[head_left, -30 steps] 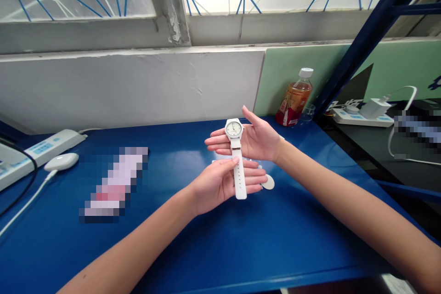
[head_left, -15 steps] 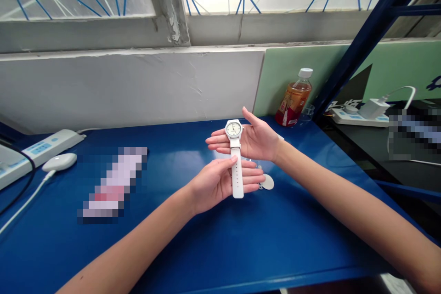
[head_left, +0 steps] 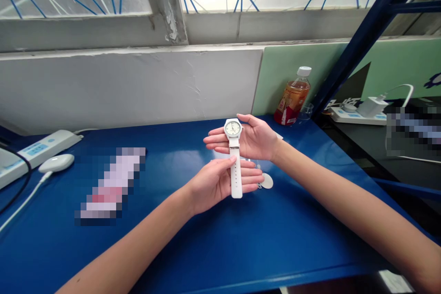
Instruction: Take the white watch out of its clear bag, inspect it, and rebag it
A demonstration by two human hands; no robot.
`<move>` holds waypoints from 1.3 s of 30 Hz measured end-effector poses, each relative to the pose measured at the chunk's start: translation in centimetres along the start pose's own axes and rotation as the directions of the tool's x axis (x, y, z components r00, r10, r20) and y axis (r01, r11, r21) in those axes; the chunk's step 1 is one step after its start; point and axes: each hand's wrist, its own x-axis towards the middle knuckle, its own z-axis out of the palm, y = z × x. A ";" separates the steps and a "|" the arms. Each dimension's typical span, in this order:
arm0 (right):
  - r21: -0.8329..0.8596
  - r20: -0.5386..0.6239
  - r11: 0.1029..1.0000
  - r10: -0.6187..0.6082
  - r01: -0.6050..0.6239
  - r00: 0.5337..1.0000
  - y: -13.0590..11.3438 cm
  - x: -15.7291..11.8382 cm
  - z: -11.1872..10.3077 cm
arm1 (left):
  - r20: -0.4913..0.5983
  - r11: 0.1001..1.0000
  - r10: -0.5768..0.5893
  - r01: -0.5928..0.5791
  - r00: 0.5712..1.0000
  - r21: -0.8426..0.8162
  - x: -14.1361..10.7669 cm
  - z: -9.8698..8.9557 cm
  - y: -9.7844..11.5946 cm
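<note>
A white wristwatch with a round pale dial lies lengthwise across both hands, above the blue desk. My left hand pinches its perforated strap, thumb on top and fingers stretched out beneath. The dial end rests on the fingers of my right hand, palm up, with the thumb tip close to the case's upper edge. Below and beyond my left fingertips, a round whitish tag with a small chain lies on the desk, partly hidden by the fingers.
On the blue desk at left are a blurred-out flat object, a white rounded device on a cable and a power strip. A drink bottle stands at the back right, near a blue metal post.
My right thumb has bent inward toward the watch case. The watch and my left hand keep nearly the same pose; the whole view has shifted slightly.
</note>
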 end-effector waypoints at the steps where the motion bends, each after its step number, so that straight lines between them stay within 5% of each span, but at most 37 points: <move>1: 0.001 0.005 1.000 -0.004 0.004 1.000 0.0 0.0 0.0 | -0.001 1.000 -0.001 0.001 1.000 0.002 0.0 0.0 0.0; 10: 0.011 0.005 0.999 -0.045 0.045 0.999 0.1 0.1 -0.6 | 0.015 0.999 0.053 -0.053 0.998 0.006 0.2 -0.3 -0.1; 17: 0.002 -0.188 0.983 -0.180 0.183 0.966 0.2 0.4 -0.1 | -0.052 0.984 0.178 -0.176 0.983 0.042 0.4 -0.1 -0.3; 22: -0.080 -0.307 0.961 -0.275 0.263 0.911 0.7 0.7 0.9 | 0.014 0.985 0.163 -0.163 0.987 0.056 0.3 0.0 -0.3; 32: -0.106 0.038 0.976 -0.188 0.191 0.982 0.4 0.0 1.4 | 0.065 0.983 0.138 -0.145 0.988 0.116 0.2 -0.4 -0.6; 39: -0.103 0.013 0.983 -0.153 0.154 0.988 -0.1 -0.3 0.8 | 0.170 0.989 0.097 -0.114 0.981 0.093 0.0 -0.8 -0.3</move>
